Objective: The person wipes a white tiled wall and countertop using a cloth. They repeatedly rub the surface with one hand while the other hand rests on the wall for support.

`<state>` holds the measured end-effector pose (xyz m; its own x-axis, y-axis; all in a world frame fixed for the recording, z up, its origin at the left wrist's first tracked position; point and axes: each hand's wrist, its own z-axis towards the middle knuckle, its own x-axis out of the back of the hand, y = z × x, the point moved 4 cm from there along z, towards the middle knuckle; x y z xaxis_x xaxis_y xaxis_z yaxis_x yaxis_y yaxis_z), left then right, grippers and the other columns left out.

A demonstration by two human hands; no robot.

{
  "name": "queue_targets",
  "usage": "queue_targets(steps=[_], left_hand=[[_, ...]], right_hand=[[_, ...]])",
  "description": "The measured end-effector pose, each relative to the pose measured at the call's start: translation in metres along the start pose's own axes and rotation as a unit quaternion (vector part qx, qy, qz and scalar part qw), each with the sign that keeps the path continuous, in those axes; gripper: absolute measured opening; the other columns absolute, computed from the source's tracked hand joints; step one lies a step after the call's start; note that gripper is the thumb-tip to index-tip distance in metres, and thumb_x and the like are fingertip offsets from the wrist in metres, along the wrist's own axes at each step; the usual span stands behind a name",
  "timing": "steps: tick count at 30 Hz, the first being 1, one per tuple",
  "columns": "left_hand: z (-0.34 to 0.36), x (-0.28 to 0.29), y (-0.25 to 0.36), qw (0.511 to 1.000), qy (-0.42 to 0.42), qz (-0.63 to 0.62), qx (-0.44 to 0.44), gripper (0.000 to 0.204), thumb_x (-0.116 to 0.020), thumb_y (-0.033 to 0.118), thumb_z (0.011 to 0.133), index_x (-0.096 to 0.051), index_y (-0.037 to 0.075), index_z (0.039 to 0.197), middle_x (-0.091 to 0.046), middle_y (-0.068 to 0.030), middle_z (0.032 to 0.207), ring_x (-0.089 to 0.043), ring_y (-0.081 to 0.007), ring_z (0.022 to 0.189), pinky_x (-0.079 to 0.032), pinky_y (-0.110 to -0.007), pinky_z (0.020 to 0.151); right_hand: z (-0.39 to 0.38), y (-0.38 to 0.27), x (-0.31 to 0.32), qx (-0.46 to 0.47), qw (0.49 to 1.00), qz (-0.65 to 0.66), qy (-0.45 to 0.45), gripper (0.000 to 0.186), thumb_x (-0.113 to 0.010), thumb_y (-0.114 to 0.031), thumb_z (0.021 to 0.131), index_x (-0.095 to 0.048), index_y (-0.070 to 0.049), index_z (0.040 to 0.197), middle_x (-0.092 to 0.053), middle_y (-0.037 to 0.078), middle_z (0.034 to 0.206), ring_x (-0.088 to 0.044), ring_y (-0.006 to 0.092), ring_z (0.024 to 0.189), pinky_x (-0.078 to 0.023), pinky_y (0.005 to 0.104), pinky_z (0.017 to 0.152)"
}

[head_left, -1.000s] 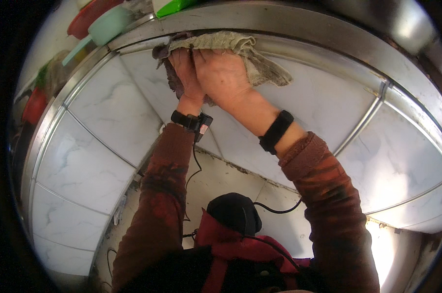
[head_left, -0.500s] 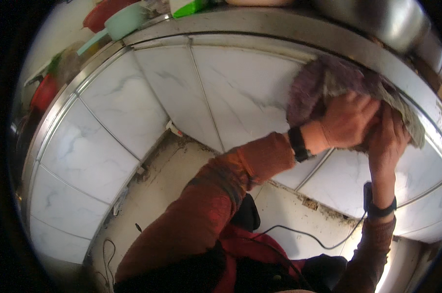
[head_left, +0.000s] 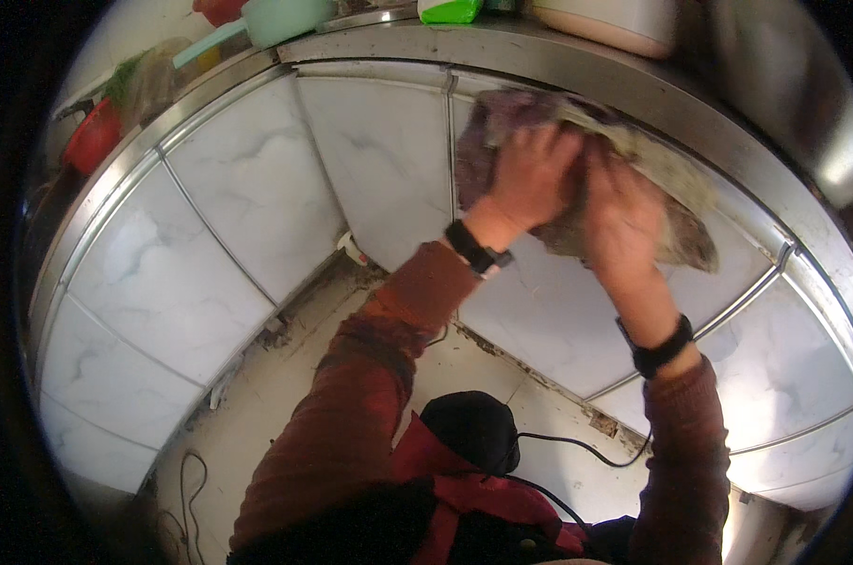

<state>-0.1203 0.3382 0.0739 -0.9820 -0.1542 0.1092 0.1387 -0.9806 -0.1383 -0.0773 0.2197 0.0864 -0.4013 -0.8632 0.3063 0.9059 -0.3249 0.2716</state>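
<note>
My left hand (head_left: 532,174) and my right hand (head_left: 619,212) are side by side on a crumpled purple and grey-green cloth (head_left: 676,235), pressing it against the white marble-patterned tiled panel (head_left: 370,160) just below the steel counter edge (head_left: 370,42). The fingers of both hands bear on the cloth, the right ones blurred by movement. Each wrist has a black strap, and dark cables run down by my body.
On the counter are a pale green handled container (head_left: 280,17), a red bowl (head_left: 92,132), greens (head_left: 120,80), a bright green object (head_left: 450,9) and a pale pot (head_left: 601,19). A small white object (head_left: 351,247) lies in the lower corner above the grimy floor (head_left: 323,320).
Both hands and the cloth swept from the middle of the panel far to the right, then came back leftward to the right-middle of the panel, just under the steel edge.
</note>
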Motion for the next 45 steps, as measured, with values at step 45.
queue_targets(steps=[45], left_hand=[[0.07, -0.083, 0.349, 0.939, -0.061, -0.326, -0.091, 0.028, -0.048, 0.011, 0.08, -0.056, 0.007, 0.107, -0.059, -0.0075, 0.094, -0.059, -0.0264, 0.076, -0.051, -0.038, 0.059]], right_hand=[[-0.153, 0.217, 0.226, -0.111, 0.961, -0.231, 0.106, 0.031, -0.06, -0.003, 0.078, -0.063, 0.0, 0.108, -0.063, 0.016, 0.105, -0.058, 0.0312, 0.099, -0.041, 0.0413, 0.09]])
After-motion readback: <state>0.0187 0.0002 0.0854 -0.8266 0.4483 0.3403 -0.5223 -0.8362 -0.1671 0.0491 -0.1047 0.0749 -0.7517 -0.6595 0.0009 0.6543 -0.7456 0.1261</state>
